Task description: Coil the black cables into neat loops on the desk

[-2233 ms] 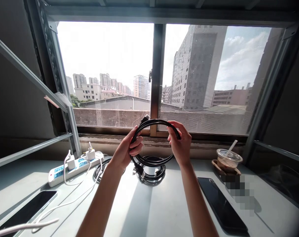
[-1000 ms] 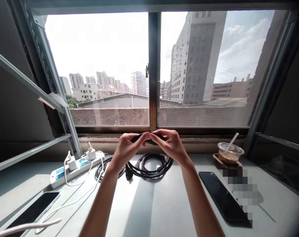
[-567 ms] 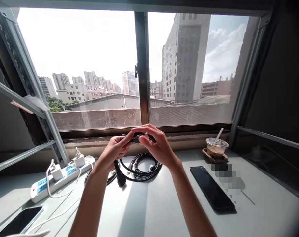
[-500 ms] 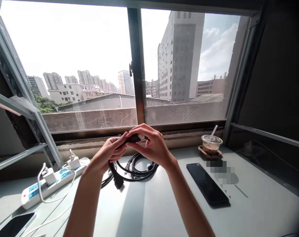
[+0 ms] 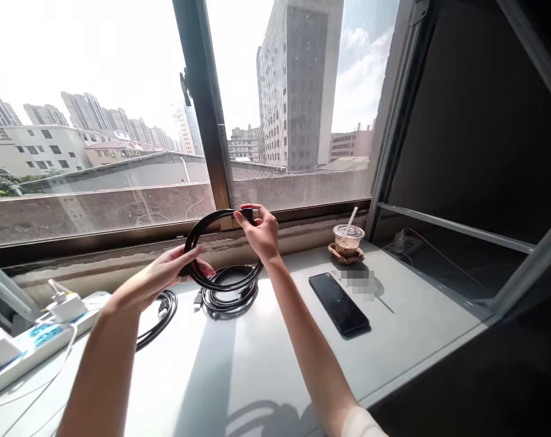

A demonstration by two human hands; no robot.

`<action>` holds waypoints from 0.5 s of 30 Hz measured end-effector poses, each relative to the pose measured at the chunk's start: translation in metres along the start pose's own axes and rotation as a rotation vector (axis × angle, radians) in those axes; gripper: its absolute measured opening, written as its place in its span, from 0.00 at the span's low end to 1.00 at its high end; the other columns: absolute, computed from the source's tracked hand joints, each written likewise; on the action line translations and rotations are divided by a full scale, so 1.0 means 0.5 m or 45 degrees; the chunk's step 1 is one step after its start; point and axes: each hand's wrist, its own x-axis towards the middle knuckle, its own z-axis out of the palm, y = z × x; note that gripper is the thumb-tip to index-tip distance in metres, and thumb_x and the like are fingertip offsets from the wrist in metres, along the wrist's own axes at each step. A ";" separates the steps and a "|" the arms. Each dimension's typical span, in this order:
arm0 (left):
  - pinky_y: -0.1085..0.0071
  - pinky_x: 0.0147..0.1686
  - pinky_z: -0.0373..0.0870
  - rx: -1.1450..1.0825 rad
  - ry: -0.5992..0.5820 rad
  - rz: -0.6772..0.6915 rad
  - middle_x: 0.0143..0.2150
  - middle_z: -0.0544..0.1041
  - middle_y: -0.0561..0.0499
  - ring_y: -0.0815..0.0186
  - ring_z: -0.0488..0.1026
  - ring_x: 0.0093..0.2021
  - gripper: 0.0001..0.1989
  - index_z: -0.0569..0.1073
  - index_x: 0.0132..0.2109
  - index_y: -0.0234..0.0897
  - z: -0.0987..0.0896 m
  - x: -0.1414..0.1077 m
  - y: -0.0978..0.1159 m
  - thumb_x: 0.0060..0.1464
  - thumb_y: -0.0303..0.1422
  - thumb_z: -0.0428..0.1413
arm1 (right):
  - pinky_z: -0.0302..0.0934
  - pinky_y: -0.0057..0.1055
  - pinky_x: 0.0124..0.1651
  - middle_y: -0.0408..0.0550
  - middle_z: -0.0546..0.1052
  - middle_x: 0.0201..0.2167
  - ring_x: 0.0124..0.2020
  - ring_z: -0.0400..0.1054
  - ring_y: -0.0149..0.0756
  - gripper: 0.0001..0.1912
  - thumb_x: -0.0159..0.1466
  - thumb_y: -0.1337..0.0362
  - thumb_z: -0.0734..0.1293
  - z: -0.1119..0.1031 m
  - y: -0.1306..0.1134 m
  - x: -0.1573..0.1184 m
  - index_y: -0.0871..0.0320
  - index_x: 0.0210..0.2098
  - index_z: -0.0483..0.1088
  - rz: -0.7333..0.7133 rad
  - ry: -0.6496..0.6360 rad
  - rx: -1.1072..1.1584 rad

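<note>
A black cable [image 5: 201,223], wound into a round coil, is held up above the table between my two hands. My left hand [image 5: 169,267] grips the coil's left side, thumb in front and fingers behind. At the upper right of the loop, my right hand [image 5: 260,232] pinches the cable near its black plug [image 5: 247,214]. Below the held loop, a second coiled black cable [image 5: 230,309] lies on the table with a connector at its left. Another black cable coil [image 5: 164,325] rests further left, partly hidden behind my left forearm.
A white power strip [image 5: 11,370] with chargers and white cords stands at the left. On the right lie a black phone [image 5: 339,304] and, behind it, a lidded drink cup [image 5: 348,240] with a straw in a cardboard holder. The window [image 5: 196,109] and its sill close off the back.
The cable in my hands now shows as an open round loop, with my hands further apart. My view has turned to the right, so the table things sit further left.
</note>
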 end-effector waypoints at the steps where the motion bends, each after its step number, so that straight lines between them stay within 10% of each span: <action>1: 0.67 0.38 0.71 -0.006 -0.099 -0.061 0.33 0.78 0.43 0.58 0.75 0.37 0.25 0.72 0.33 0.34 0.005 0.012 -0.013 0.40 0.54 0.58 | 0.62 0.26 0.35 0.45 0.76 0.32 0.31 0.68 0.30 0.15 0.56 0.55 0.68 0.000 0.019 0.003 0.59 0.38 0.72 0.030 -0.008 -0.035; 10: 0.72 0.24 0.69 -0.060 -0.016 -0.186 0.26 0.72 0.54 0.67 0.70 0.25 0.25 0.70 0.38 0.35 0.004 0.072 -0.087 0.36 0.48 0.61 | 0.65 0.27 0.24 0.41 0.70 0.21 0.22 0.64 0.28 0.20 0.48 0.63 0.72 -0.027 0.124 0.002 0.61 0.41 0.74 0.521 -0.549 0.225; 15: 0.73 0.24 0.70 -0.029 0.055 -0.115 0.29 0.70 0.54 0.69 0.70 0.25 0.24 0.66 0.48 0.34 0.014 0.101 -0.138 0.47 0.44 0.55 | 0.63 0.26 0.24 0.42 0.74 0.26 0.25 0.67 0.29 0.21 0.51 0.59 0.70 -0.018 0.187 -0.011 0.57 0.44 0.74 0.453 -0.489 -0.037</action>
